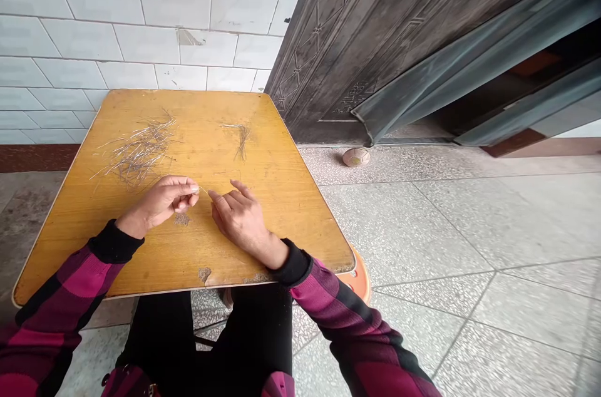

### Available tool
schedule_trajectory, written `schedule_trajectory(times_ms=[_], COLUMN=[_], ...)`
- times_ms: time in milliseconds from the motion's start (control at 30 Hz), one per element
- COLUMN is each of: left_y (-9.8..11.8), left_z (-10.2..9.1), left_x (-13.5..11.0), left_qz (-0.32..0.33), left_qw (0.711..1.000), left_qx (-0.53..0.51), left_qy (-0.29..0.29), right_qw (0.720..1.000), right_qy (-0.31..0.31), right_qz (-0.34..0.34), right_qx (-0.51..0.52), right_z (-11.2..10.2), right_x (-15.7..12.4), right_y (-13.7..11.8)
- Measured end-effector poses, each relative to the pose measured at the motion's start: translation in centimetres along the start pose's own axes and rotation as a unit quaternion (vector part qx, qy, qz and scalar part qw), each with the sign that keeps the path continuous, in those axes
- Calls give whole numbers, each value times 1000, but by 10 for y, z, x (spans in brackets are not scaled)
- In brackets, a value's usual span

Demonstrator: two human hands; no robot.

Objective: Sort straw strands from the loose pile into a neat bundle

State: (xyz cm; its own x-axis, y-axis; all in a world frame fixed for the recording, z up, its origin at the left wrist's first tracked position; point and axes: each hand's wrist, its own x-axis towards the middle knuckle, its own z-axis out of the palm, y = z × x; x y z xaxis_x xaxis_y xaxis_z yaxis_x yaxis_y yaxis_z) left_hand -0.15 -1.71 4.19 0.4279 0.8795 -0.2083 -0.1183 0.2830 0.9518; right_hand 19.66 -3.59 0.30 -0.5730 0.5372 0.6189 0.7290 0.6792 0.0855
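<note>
Black trousers lead up to pink-checked sleeves and a yellow wooden table. The left hand pinches a thin wire in a pressed-together grip; the right hand sits just beside it (its grip spread). Farther on lie a loose wire pile and a smaller bunch, before a tiled wall.

The sleeves are magenta and black check, with plain black cuffs. The table is mustard yellow, and the thin wires near its far left corner are silvery grey. The door is dark brown with diamond panels, and the floor tiles are speckled grey.
</note>
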Motion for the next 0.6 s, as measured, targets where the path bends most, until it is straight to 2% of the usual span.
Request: schedule_trajectory(times_ms=[200, 433, 600], left_y=[-2, 4, 6], left_z=[3, 1, -3], left_x=[0, -4, -3], left_qz=[10, 7, -9], left_qw=[999, 999, 998], left_qx=[34, -23, -52], left_qy=[6, 33, 21], right_qw=[1000, 997, 990], right_qy=[9, -60, -84], right_qz=[-1, 41, 86], right_qx=[1, 24, 76], right_z=[-3, -14, -22], right_x=[2, -2, -16], right_y=[-1, 1, -3])
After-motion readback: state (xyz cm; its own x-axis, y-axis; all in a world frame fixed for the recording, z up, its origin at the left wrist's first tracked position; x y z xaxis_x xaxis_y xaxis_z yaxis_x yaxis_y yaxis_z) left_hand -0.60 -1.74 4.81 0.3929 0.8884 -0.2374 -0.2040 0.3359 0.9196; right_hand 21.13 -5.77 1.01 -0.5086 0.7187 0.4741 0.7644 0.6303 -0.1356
